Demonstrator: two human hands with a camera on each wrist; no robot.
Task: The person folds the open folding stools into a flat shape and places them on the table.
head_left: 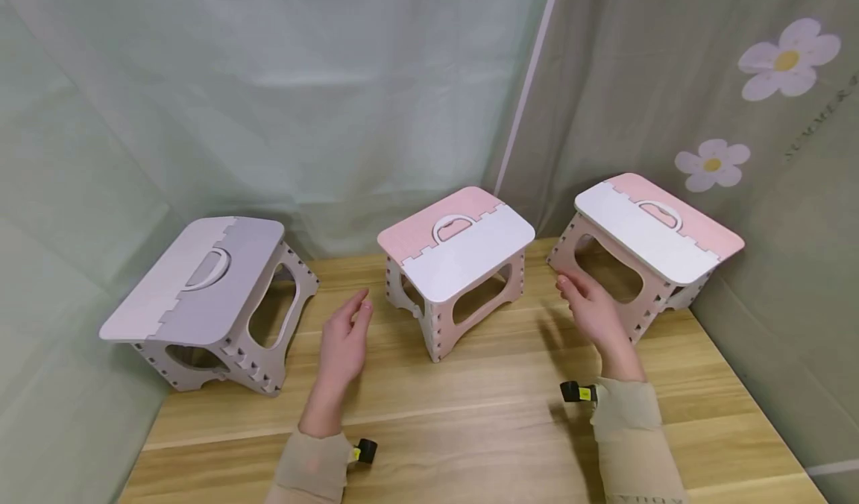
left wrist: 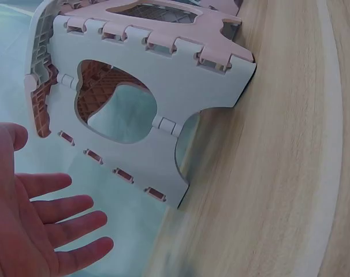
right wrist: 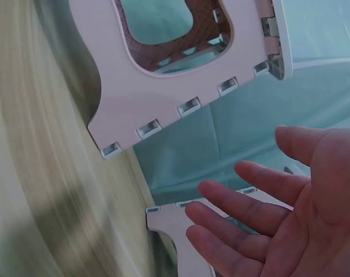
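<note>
Three folding step stools stand unfolded on a wooden table. The middle stool has a pink and white top with a carry handle; its white side faces the left wrist view. To the right stands another pink and white stool, and at the left a grey and white one. My left hand hovers between the left and middle stools, fingers extended, holding nothing. In the right wrist view my right hand has its fingers spread and relaxed, holding nothing; it is between the middle and right stools, nearer the right one.
The wooden table reaches pale curtains behind and at the sides. A grey curtain with printed flowers hangs at the right. Each wrist carries a small black camera.
</note>
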